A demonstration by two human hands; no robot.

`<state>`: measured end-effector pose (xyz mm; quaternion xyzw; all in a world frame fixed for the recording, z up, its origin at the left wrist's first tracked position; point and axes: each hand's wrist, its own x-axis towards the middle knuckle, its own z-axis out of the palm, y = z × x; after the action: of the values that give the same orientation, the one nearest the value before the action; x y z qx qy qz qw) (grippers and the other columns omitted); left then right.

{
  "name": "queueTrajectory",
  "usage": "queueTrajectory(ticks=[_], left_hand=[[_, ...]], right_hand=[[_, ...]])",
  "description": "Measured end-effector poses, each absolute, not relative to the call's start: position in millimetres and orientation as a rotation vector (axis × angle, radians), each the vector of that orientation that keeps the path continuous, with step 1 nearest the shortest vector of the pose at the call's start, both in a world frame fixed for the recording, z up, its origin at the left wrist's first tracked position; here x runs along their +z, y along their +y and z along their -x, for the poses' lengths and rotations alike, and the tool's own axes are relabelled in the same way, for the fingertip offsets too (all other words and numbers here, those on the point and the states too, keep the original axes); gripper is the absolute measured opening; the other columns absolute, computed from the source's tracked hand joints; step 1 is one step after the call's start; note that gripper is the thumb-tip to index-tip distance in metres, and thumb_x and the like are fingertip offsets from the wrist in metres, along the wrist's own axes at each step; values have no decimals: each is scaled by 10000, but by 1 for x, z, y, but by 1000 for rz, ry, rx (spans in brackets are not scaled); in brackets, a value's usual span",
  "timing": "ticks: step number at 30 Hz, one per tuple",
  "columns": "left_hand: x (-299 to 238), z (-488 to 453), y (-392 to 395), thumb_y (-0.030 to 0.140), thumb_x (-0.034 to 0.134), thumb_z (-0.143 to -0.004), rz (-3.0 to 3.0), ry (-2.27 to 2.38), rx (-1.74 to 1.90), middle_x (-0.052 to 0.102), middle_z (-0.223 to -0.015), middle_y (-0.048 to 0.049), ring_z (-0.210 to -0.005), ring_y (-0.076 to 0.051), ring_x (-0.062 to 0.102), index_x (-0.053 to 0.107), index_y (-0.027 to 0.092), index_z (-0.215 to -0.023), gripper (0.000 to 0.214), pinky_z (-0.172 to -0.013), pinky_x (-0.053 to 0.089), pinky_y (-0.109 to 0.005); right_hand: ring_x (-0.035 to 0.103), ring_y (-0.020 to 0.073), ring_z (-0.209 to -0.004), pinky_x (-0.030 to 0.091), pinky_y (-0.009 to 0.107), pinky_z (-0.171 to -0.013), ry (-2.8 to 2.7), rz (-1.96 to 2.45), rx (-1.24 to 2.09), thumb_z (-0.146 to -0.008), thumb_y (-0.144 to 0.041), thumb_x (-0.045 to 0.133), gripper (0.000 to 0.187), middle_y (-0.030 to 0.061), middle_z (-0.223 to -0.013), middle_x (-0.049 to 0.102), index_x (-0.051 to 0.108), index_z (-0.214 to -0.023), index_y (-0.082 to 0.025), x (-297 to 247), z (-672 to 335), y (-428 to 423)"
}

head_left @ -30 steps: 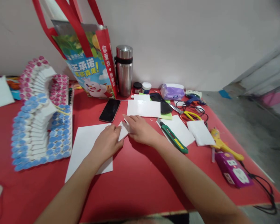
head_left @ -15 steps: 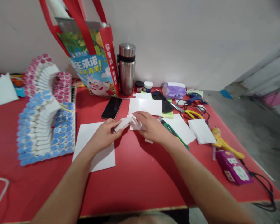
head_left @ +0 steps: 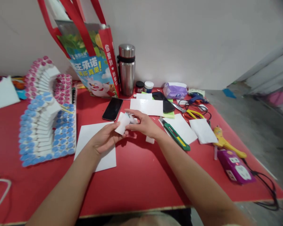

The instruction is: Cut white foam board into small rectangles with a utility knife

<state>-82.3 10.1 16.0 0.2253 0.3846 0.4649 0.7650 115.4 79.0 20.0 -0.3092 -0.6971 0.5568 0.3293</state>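
Both hands hold a small folded piece of white paper [head_left: 123, 122] a little above the red table [head_left: 141, 175]. My left hand [head_left: 105, 137] grips its lower edge with thumb and fingers closed. My right hand [head_left: 145, 125] pinches its upper right side. A larger white sheet [head_left: 91, 138] lies flat under my left hand. A small white scrap [head_left: 150, 140] lies on the table just under my right wrist. A black phone [head_left: 112, 109] lies just beyond the hands.
A blue and pink structure of small capped white pieces [head_left: 46, 113] stands at the left. At the back: red shopping bag [head_left: 94, 69], steel flask [head_left: 126, 69], two small jars [head_left: 143, 86]. To the right lie a green utility knife [head_left: 175, 134], white sheets [head_left: 204, 131], scissors [head_left: 191, 113], purple power strip [head_left: 235, 166].
The small paper piece lay flat on the table under both hands; it is now lifted and folded up between them. A white scrap has appeared on the table below my right wrist.
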Motion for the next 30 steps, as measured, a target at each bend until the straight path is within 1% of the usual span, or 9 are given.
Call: queueTrajectory(ticks=[6, 10, 13, 17, 20, 22, 25, 28, 30], left_hand=[[14, 80, 8, 302, 621, -964, -454, 683, 918, 667, -855, -62, -631, -105, 532, 718, 152, -1090, 219, -568, 479, -211], [15, 82, 7, 274, 602, -967, -508, 663, 939, 723, -1079, -153, -706, -125, 584, 709, 113, -1181, 288, -648, 523, -247], [17, 77, 7, 170, 605, -938, -460, 683, 1032, 726, -1160, -187, -890, -194, 683, 709, 82, -1167, 266, -783, 581, -302], [17, 57, 5, 64, 555, -928, -358, 658, 1084, 720, -1243, -142, -1143, -261, 693, 672, 143, -1259, 359, -994, 579, -444], [15, 41, 4, 156, 504, -1002, -273, 620, 1068, 718, -1249, -134, -1167, -252, 694, 639, 147, -1312, 338, -1042, 562, -449], [11, 36, 5, 176, 483, -1023, -241, 644, 1090, 736, -1183, -137, -1108, -239, 719, 633, 124, -1304, 323, -1023, 572, -413], [6, 39, 8, 141, 469, -1016, -216, 692, 1088, 757, -1070, -125, -978, -223, 751, 644, 110, -1250, 294, -964, 597, -394], [5, 47, 8, 175, 480, -1018, -236, 732, 990, 766, -946, -98, -786, -191, 748, 681, 131, -1160, 250, -826, 631, -354], [6, 50, 7, 274, 495, -1041, -278, 740, 970, 768, -931, -70, -717, -168, 730, 696, 177, -1157, 252, -749, 627, -310]], right_hand=[[696, 165, -931, 565, 341, -881, -1719, 856, 1614, -830, -274, 767, 503, 42, -1177, 727, 674, -1322, -230, 31, -128, 65], [705, 152, -779, 602, 344, -807, -1343, 956, 1720, -781, -259, 805, 429, 16, -925, 757, 718, -1197, -198, 31, -140, 65], [718, 165, -751, 627, 359, -789, -1041, 1023, 1728, -736, -225, 821, 457, 48, -927, 763, 704, -1174, -164, 30, -142, 62], [735, 209, -899, 621, 389, -853, -1118, 1145, 1455, -839, -234, 687, 362, 97, -1074, 757, 690, -1195, -172, 27, -125, 44], [664, 252, -1159, 549, 447, -1025, -1598, 1214, 1027, -883, -132, 531, 376, 127, -1244, 699, 698, -1215, -190, 22, -107, 25], [572, 265, -1308, 467, 463, -1131, -1874, 1159, 782, -857, -54, 468, 492, 172, -1368, 620, 659, -1299, -155, 20, -101, 16], [478, 276, -1411, 406, 484, -1185, -2091, 1089, 604, -868, -38, 430, 610, 206, -1457, 543, 516, -1467, -120, 23, -104, 15], [388, 287, -1493, 366, 506, -1213, -2266, 1020, 501, -939, -110, 443, 625, 201, -1563, 460, 392, -1561, -140, 27, -110, 22], [303, 309, -1548, 288, 529, -1252, -2424, 925, 487, -1004, -236, 474, 611, 226, -1616, 400, 341, -1584, -99, 26, -109, 24]])
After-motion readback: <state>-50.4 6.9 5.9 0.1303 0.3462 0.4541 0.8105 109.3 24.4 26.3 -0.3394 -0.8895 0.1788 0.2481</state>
